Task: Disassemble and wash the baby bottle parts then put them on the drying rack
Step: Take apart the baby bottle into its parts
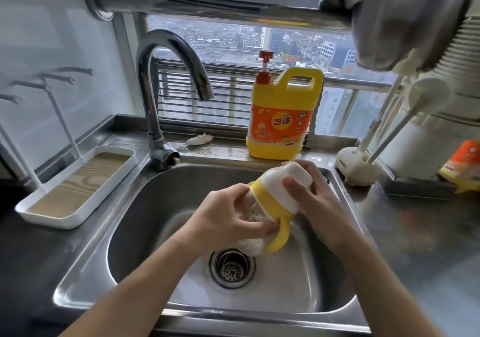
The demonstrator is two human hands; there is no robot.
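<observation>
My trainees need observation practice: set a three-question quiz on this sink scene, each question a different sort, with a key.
1. True or false: the white cap sits on the baby bottle.
2. The left hand holds the bottle's body. The right hand grips: A) nothing B) the cap.
3. Fill in: the bottle is held over the ____.
Key: 1 true; 2 B; 3 sink.

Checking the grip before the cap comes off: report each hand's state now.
Left hand: closed, fingers round the baby bottle at its clear body.
Right hand: closed, fingers gripping the white cap.
</observation>
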